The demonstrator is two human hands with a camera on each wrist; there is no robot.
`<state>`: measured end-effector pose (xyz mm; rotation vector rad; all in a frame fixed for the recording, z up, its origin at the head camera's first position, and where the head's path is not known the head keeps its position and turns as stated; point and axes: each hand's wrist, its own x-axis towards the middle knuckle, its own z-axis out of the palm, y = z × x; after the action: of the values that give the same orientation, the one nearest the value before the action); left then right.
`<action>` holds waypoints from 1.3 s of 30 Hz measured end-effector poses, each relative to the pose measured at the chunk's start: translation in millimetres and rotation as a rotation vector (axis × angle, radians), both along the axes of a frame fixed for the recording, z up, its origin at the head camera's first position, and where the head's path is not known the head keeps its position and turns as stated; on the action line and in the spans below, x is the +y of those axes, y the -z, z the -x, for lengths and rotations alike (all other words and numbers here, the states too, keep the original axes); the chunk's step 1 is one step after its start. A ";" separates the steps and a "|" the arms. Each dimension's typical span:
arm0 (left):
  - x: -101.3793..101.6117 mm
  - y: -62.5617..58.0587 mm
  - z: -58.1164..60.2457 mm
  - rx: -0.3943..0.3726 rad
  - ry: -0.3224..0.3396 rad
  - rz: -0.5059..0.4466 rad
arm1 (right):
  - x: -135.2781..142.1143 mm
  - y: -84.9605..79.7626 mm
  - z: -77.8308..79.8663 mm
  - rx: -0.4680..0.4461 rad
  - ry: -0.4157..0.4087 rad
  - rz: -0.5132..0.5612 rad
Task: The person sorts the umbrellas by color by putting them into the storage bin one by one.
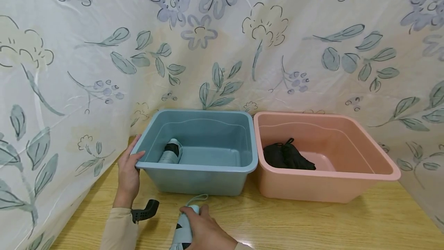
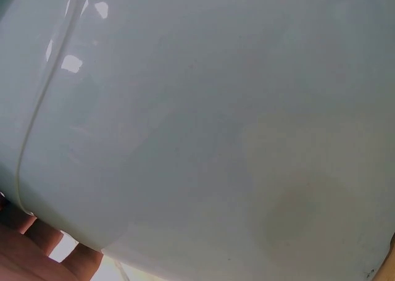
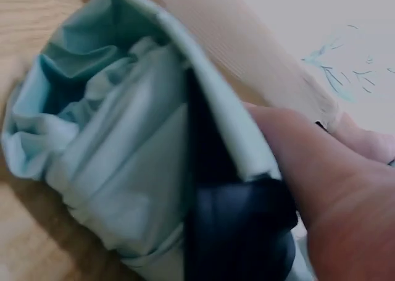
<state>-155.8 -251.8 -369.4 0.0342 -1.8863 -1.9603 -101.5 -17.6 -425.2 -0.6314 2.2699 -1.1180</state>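
Note:
My left hand (image 1: 128, 174) grips the left rim of a blue plastic bin (image 1: 194, 180), thumb over the edge and the other fingers along the outer wall. In the left wrist view the bin's glossy wall fills most of the picture, with fingers (image 2: 80, 262) at its lower edge. In front of the bin, my right hand (image 1: 209, 230) holds a folded pale blue-green umbrella (image 1: 183, 228) with a wrist loop. Its gathered cloth and black band show up close in the right wrist view. Another similar pale folded umbrella (image 1: 171, 152) lies inside the blue bin at the left.
A pink plastic bin (image 1: 312, 186) stands against the right side of the blue one, with a black cloth bundle (image 1: 288, 156) in it. Both bins rest on a wood-grain table (image 1: 295, 227). Floral cloth (image 1: 222, 53) hangs behind and along the sides.

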 end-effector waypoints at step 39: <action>-1.2 -1.3 -0.5 -0.006 0.007 0.023 | 29.2 6.4 8.7 -0.123 -0.111 0.442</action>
<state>-155.3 -253.0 -368.1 0.0272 -1.9148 -1.9450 -110.2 11.6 -431.7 -0.8209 1.8690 -1.5710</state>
